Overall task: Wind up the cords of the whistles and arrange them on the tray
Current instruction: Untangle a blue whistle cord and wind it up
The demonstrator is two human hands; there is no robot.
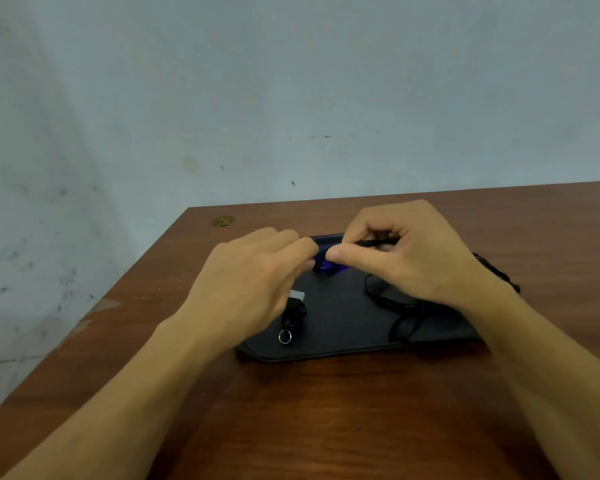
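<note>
Both hands are hovering over the far part of the black tray (pixel 340 344), which is lying on the brown table (pixel 291 410). Left hand (pixel 253 282) is curling its fingers & pinching the blue whistle (pixel 326 266), mostly hidden btw. the fingertips. Right hand (pixel 406 251) is pinching a black cord (pixel 378 242) w/ thumb & bent fingers, just right of the whistle. Loose cord loops (pixel 392 306) are lying on the tray's right side, partly under the right wrist. A black wound whistle (pixel 293 313) w/ metal ring (pixel 284 337) is resting near-left on the tray; its shape is hard to make out.

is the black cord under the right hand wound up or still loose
Loose: the black cord sprawls in open loops across the tray, trailing off its right edge.
</note>
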